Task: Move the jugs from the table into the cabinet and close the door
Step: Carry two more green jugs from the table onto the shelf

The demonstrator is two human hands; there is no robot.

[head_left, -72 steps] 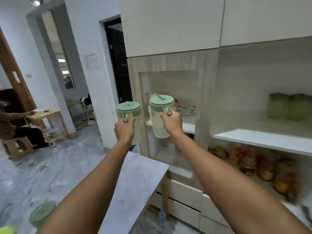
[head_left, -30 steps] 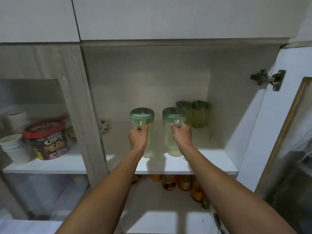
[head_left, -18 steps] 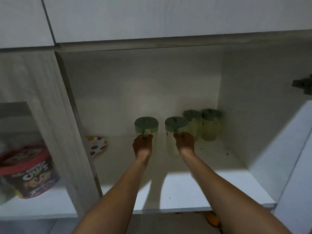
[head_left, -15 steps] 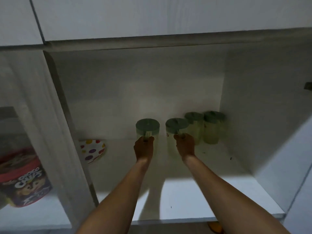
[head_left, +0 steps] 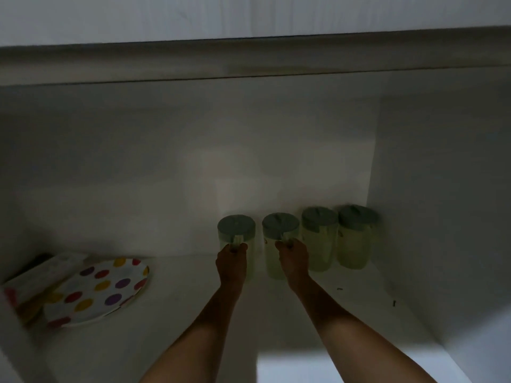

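Note:
Several pale green jugs with darker green lids stand in a row at the back of the dim cabinet shelf [head_left: 345,327]. My left hand [head_left: 231,265] grips the handle of the leftmost jug [head_left: 236,230]. My right hand [head_left: 293,262] grips the handle of the jug beside it [head_left: 279,229]. Both held jugs are upright, low against the shelf near the back wall. Two more jugs [head_left: 319,239] [head_left: 355,237] stand free to the right, close to the side wall. The cabinet door is out of view.
A polka-dot plate [head_left: 96,290] leans at the shelf's left, with a flat box [head_left: 38,270] behind it. The cabinet's right side wall [head_left: 442,203] rises just past the rightmost jug. The cabinet's top edge [head_left: 249,59] runs overhead.
Both hands have pushed their jugs deeper into the cabinet, from the shelf's front to the back, in line with the two standing jugs. My head has leaned in closer.

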